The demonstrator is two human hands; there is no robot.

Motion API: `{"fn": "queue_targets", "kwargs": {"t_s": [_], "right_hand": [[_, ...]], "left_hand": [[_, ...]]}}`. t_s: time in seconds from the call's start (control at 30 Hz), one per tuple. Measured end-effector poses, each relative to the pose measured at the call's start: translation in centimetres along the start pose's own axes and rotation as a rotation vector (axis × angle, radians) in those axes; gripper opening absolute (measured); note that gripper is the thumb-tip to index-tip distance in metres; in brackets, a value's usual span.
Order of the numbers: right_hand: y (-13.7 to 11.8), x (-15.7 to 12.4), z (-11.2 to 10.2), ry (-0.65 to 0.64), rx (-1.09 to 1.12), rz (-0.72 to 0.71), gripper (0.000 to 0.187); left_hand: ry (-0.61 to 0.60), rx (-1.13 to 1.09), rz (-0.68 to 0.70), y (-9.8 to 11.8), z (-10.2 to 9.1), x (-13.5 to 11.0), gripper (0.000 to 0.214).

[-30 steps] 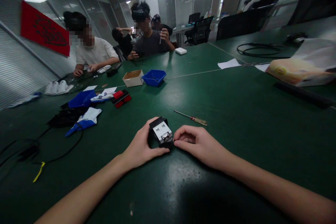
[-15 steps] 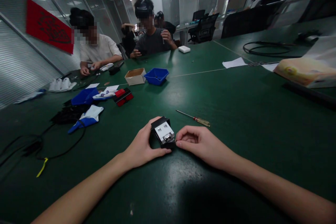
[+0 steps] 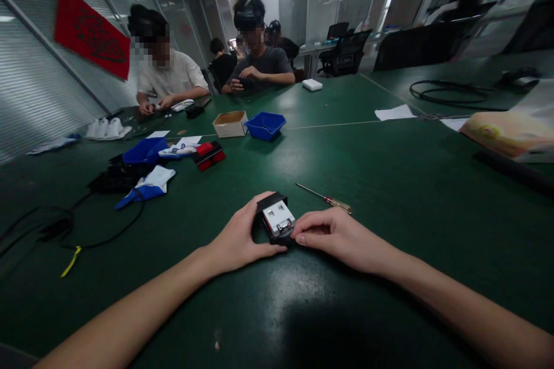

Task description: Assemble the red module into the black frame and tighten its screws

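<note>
A small black box-shaped device (image 3: 276, 218) with a white top panel and a metal part sits on the green table (image 3: 389, 184) in front of me. My left hand (image 3: 238, 239) curls round its left side, thumb at its front edge and fingers over its back. My right hand (image 3: 333, 236) is curled with thumb and fingertips pressed against the device's right front corner. A thin screwdriver (image 3: 324, 198) with a yellowish handle lies just beyond my right hand, untouched.
A blue tray (image 3: 266, 125) and a cardboard box (image 3: 230, 123) stand further back. A red and black item (image 3: 209, 155), blue and white gloves (image 3: 147, 184) and black cables (image 3: 64, 225) lie to the left. Two people sit at the far side. A wrapped package (image 3: 506, 132) lies at right.
My hands and the device have stayed together in the same grip. The view has shifted slightly, so everything sits a little further right and up.
</note>
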State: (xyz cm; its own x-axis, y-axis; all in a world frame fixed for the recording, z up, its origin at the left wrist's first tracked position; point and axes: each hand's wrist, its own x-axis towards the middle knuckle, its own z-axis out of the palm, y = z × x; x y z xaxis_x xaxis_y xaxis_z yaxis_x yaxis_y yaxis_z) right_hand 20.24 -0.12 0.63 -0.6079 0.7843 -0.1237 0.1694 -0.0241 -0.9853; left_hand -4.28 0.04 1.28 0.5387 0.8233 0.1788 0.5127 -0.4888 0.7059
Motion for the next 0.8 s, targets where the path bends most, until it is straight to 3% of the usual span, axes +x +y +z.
{"fn": "queue_targets", "kwargs": {"t_s": [0.53, 0.8], "right_hand": [[-0.7, -0.25, 0.31, 0.009, 0.017, 0.045, 0.02], [-0.01, -0.15, 0.9, 0.137, 0.117, 0.028, 0.024]], "left_hand": [[-0.005, -0.037, -0.04, 0.49, -0.19, 0.03, 0.088], [0.018, -0.065, -0.043, 0.36, -0.06, -0.02, 0.085]]}}
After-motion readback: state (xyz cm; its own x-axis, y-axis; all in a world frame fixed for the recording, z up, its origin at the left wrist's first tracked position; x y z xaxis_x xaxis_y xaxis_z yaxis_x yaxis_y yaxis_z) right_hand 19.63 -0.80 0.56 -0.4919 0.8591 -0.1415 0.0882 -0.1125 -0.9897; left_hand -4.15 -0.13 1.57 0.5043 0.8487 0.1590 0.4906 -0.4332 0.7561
